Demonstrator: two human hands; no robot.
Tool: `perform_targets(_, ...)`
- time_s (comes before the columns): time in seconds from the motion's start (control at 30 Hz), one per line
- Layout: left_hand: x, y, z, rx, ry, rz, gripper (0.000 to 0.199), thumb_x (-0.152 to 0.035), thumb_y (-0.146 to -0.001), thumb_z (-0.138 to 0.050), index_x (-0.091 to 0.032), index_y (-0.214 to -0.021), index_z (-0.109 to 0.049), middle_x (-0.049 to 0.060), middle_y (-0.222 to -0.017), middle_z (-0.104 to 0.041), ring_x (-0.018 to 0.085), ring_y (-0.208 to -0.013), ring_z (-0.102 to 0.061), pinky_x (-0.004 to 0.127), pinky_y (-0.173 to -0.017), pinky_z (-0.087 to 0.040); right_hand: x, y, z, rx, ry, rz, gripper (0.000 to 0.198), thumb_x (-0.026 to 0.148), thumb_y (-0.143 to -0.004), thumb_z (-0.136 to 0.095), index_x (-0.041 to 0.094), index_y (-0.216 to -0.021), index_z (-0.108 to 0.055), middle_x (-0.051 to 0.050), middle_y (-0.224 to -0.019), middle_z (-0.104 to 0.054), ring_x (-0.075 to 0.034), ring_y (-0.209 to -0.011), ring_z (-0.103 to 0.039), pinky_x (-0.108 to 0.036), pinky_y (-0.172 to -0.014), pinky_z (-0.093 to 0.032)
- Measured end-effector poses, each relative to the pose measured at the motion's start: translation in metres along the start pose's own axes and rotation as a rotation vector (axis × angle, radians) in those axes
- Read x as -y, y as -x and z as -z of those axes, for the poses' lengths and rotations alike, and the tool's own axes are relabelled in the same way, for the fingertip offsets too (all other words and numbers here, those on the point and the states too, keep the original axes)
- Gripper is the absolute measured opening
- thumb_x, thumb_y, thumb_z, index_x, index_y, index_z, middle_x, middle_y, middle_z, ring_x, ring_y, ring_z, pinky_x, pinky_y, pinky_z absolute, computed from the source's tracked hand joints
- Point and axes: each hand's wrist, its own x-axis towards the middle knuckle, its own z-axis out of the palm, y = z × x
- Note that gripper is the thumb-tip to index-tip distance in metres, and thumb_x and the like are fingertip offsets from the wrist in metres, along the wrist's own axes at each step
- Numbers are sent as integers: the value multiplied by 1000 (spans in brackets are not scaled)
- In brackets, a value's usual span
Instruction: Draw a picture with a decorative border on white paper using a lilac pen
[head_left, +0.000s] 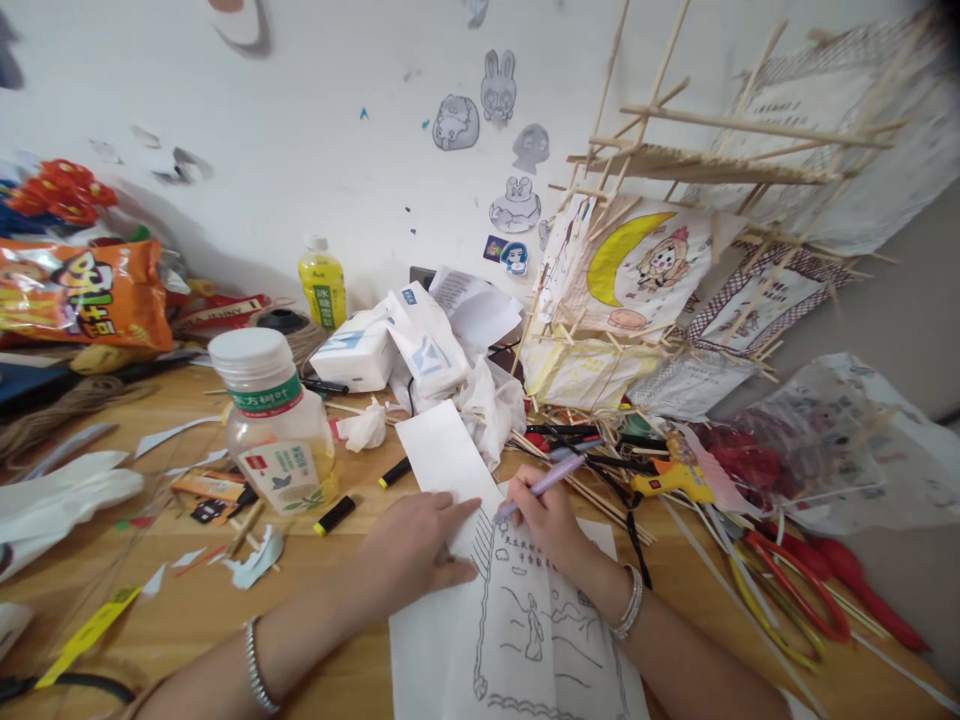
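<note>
A light purple pen [553,474] is gripped in my right hand [544,525], its tip on a sheet of drawing paper [517,640] near the upper left of the drawing. Black lines on the sheet show a wavy border, clouds, a standing figure and some written characters. My left hand [427,540] lies flat with fingers apart, pressing on a blank white paper strip [439,450] that overlaps the drawing's left edge. Hatched lines run along that border beside my left fingertips. The pen tip's exact contact is hard to make out.
A clear plastic bottle [274,420] with a white lid stands left of my hands, near black marker caps [334,515]. Tissue packs [356,350] lie behind. A stick frame [637,160] with drawn panels rises at right, above a yellow glue gun [675,482] and scissors [799,585].
</note>
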Motion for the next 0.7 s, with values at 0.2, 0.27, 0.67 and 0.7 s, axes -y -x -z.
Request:
perform_targets(0.2,2,3,-3,-32,-26,-42,49,-38,-86,-60,-17,-130,-53,11,-99,-66,29,-89,-62,36,-78,-46,18,3,14,-147,159,176,16,32,-92,-48,22,-90,-60,-3,-83,-65,-17,-75,-60,-29,-71,-48)
perform_targets(0.27,4,2,-4,-45,-38,-53,44,-39,-88,-57,-18,-127,-56,11,-99,-67,29,-90,-63,36,-79,-46,24,4,20,-102,263,226,16,30,-93,-48,24,-98,-62,-5,-99,-67,-20,-93,-61,-33,-83,-47)
perform_targets(0.67,-8,8,-1,-54,-150,13,23,-25,-92,-43,-18,-82,-63,8,-76,-68,25,-70,-65,31,-61,-46,16,6,20,198,569,359,19,16,-89,-51,21,-97,-67,-7,-89,-70,-22,-83,-64,-32,-73,-48)
perform_targets(0.7,-9,8,-1,-59,-153,23,24,-24,-92,-42,-18,-80,-62,7,-74,-67,24,-68,-65,30,-61,-46,14,6,19,175,530,353,20,14,-88,-52,22,-97,-67,-7,-89,-70,-22,-83,-64,-32,-73,-49)
